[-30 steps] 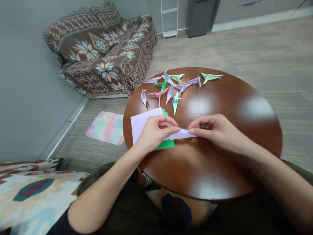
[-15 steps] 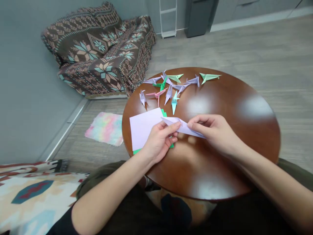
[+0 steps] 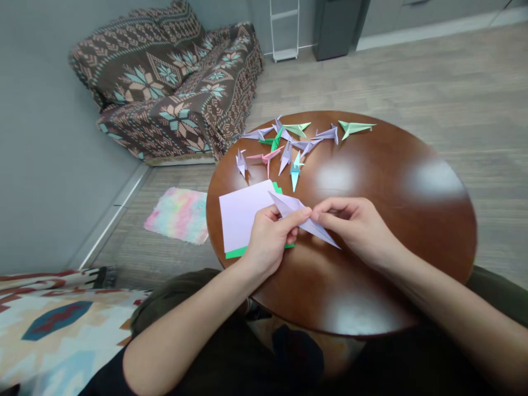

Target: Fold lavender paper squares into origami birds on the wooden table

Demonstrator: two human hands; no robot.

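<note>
A folded lavender origami paper (image 3: 319,231), long and pointed at both ends, is held above the table between my two hands. My left hand (image 3: 272,234) is closed on it, with the thumb pressed on top near the middle. My right hand (image 3: 357,223) pinches its upper edge between thumb and forefinger, close to the left thumb. Beneath and left of my left hand lies a stack of square paper (image 3: 241,214), lavender on top with green sheets showing at the edges.
Several folded paper cranes (image 3: 284,159) in lavender, green, pink and blue stand at the far left of the round brown table (image 3: 396,209). Beyond it is a sofa (image 3: 165,99) under a patterned cover. A pastel rug (image 3: 177,214) lies on the floor at left.
The folded paper has turned so that its right tip points down toward me. My right hand has shifted slightly left, and its fingers now pinch next to my left thumb.
</note>
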